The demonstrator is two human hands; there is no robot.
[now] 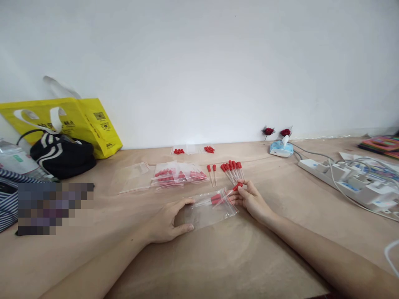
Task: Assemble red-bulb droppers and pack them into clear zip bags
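A clear zip bag [202,216] lies in front of me with a few red-bulbed droppers [215,199] inside, its zip end facing right. My left hand [170,218] rests at the bag's left end, thumb and index finger spread and touching its corners. Between the fingers of my right hand [251,199] is a dropper's red bulb [237,186], its thin clear tube pointing left into the bag mouth. Just behind that hand lies a fan of several droppers [232,167]. Two single droppers [211,168] lie to its left.
Filled bags [174,176] are piled behind the left hand, beside empty bags [134,176]. Two more bags with red bulbs [178,151] lie by the wall. At right are a power strip [336,176], cables and a tissue pack [281,149]; at left, a yellow bag [102,128] and black pouch [68,155].
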